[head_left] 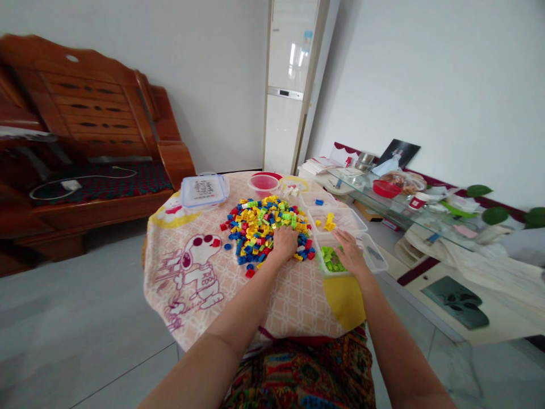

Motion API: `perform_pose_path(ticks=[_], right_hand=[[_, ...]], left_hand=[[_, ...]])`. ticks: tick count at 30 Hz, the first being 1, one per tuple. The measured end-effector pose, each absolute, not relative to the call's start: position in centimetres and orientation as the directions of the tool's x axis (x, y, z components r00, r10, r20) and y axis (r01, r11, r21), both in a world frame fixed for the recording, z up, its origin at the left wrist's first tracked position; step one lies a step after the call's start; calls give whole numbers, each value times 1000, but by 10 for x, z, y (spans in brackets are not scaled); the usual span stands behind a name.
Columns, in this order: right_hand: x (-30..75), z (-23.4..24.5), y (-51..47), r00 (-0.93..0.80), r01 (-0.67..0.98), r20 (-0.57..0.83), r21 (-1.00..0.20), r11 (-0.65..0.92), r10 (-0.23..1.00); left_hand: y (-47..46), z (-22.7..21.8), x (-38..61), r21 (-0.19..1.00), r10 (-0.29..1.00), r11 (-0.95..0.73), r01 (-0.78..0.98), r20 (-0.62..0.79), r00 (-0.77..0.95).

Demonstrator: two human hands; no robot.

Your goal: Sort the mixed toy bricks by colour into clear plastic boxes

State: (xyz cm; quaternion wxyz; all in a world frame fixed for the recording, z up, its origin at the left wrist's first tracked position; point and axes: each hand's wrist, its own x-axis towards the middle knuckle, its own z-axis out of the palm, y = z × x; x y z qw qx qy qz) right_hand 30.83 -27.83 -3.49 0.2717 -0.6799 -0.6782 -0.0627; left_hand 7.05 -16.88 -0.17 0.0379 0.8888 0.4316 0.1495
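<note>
My left hand (285,243) reaches into a heap of toy bricks (255,224) in yellow, blue, red and lime green. Its fingers are bent down among the bricks, and whatever is under the fingertips is hidden. Above the near compartment of a clear plastic box my right hand (349,253) stays low, fingers apart, with no brick visible in them. Lime green bricks (331,259) lie in that compartment. Yellow bricks (329,221) are in the middle one, and a blue brick (319,202) sits in the far one.
A patterned cloth (293,295) covers the round table. Behind the heap stand a pink tub (263,184) and, to the left, a clear box lid (204,190). On the right is a cluttered glass shelf (409,207); a wooden bench (93,130) stands at the left.
</note>
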Motion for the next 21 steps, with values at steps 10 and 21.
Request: perform_pose_path(ticks=[10,21], right_hand=[[307,-35,-278,79,960,455,-274,55,887],[308,-36,-278,82,960,447,-274,49,891]], left_hand=[[-168,-2,65,275,792,-609,744,249,557],[-164,-3,54,489,809,-587,645,340,479]])
